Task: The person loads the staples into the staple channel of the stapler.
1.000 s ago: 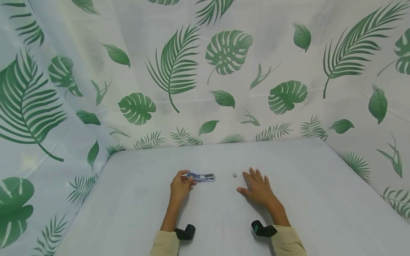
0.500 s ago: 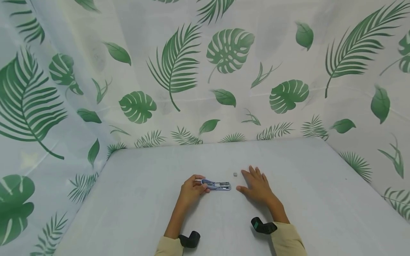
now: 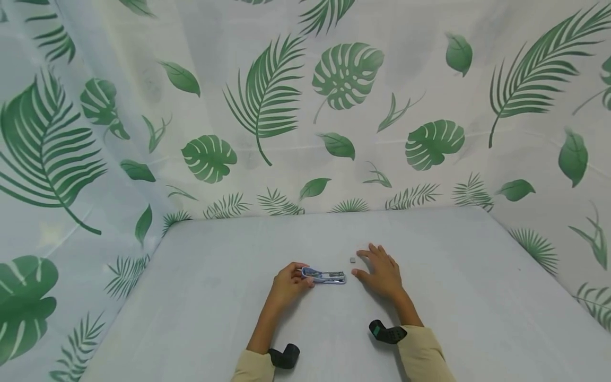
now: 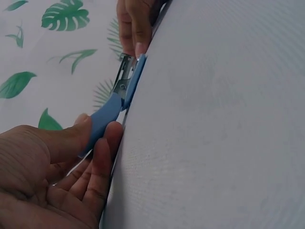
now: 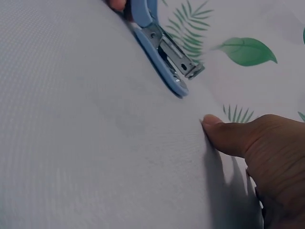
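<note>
A blue stapler (image 3: 326, 277) with a metal magazine points to the right, low over the white table. My left hand (image 3: 285, 287) grips its handle end, thumb on one side and fingers on the other, as the left wrist view shows on the blue handle (image 4: 104, 119). Between the stapler's base and its metal magazine (image 5: 178, 55) a gap shows in the right wrist view. A small grey block (image 3: 352, 260), like a short stick of staples, lies just beyond the stapler's tip. Beside it my right hand (image 3: 382, 273) rests with thumb and fingers apart, forefinger close to the block.
The white-covered table (image 3: 229, 254) runs back to a white curtain (image 3: 286, 175) printed with green leaves, which also hangs at both sides. Black cameras sit at both wrists, the left camera (image 3: 285, 356) and the right camera (image 3: 387, 332).
My left hand has carried the stapler right and slightly nearer me, up beside the right hand. The right hand's thumb and forefinger have bent in around the small block, which stays on the table.
</note>
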Tool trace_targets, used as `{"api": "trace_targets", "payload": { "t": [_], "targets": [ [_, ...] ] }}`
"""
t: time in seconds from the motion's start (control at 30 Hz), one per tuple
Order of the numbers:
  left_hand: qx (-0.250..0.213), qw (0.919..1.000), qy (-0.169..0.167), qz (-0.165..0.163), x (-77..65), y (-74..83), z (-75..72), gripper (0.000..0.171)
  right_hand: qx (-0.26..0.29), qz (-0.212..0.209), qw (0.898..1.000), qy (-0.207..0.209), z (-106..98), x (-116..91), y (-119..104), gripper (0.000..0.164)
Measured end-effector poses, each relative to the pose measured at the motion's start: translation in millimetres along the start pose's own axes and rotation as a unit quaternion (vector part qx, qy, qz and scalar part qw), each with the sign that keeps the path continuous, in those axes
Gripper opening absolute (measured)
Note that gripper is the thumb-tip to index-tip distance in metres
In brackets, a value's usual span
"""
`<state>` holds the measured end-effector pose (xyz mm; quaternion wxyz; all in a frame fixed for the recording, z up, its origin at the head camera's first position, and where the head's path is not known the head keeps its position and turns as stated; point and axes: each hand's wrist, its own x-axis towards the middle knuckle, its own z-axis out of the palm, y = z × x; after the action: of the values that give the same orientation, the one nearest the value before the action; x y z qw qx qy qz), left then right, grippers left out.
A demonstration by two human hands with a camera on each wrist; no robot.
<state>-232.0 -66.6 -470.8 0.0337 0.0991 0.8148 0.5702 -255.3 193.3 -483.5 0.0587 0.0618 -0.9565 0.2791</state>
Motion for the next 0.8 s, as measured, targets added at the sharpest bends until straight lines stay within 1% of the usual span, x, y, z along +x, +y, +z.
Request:
{"api": "trace_targets", "payload": {
  "t": [0.07, 0.17, 0.3, 0.43, 0.57, 0.8],
  "targets": [
    [-0.006, 0.9999, 0.001, -0.01, 0.1, -1.0, 0.8, 0.034, 0.002, 0.01, 1.0, 0.008, 3, 1, 1, 0.05],
    [-0.006, 0.9999, 0.002, -0.014, 0.3, -3.2, 1.0, 0.033, 0.006, 0.022, 1.0, 0.015, 5, 3, 1, 0.047],
    [-0.009, 0.9999, 0.003, -0.013, 1.3, -5.7, 0.3, 0.035, 0.014, 0.03, 0.999, 0.021, 6, 5, 1, 0.043],
    [-0.002, 0.9999, 0.0, -0.011, 2.9, -6.9, -1.1, 0.038, 0.015, 0.035, 0.999, 0.025, 9, 9, 0, 0.039],
    [-0.004, 0.9999, 0.002, -0.015, 3.5, -6.5, -1.7, 0.039, 0.018, 0.036, 0.999, 0.032, 11, 12, -1, 0.034],
    [-0.004, 0.9997, 0.008, -0.023, 3.6, -6.8, -3.8, 0.038, 0.02, 0.027, 0.997, 0.064, 13, 14, -7, 0.026]
  ]
}}
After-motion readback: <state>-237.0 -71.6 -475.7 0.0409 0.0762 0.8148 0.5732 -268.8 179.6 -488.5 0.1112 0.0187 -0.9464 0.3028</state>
